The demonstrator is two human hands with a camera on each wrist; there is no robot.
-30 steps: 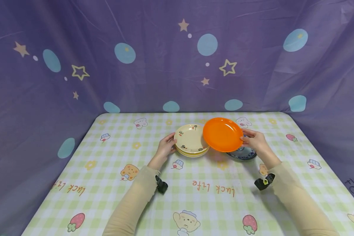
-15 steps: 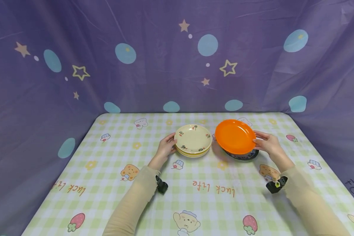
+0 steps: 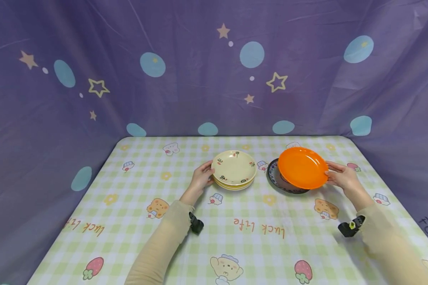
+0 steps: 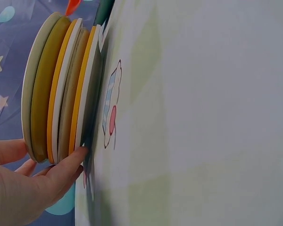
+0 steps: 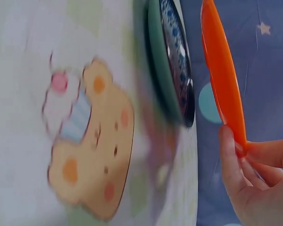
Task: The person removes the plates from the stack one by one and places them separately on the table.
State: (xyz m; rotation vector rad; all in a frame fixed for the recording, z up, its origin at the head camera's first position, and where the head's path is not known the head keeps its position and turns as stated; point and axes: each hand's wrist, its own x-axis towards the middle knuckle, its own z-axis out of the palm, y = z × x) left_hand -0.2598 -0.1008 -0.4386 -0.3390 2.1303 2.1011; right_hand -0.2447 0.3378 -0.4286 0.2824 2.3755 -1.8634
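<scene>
My left hand (image 3: 201, 178) holds the left edge of a stack of plates, with a cream plate (image 3: 234, 168) with small printed pictures on top. In the left wrist view, the thumb lies at the top plate's rim and a finger reaches the lowest plate (image 4: 87, 89) of the white and yellow ones. Held up by its right rim, an orange plate (image 3: 302, 168) is pinched between thumb and fingers of my right hand (image 3: 346, 180). Below it, and apart from it in the right wrist view, a dark plate with a blue pattern (image 5: 177, 52) rests on the table, partly hidden from the head.
A checked tablecloth (image 3: 256, 261) with cartoon prints covers the table. Behind it hangs a purple curtain (image 3: 185, 99) with stars and blue dots. Black wrist cameras (image 3: 196, 224) sit on both sleeves.
My right hand has carried the orange plate rightward, away from above the cream plate and across the dark patterned one, whose left side now shows. The left hand and its stack stay put.
</scene>
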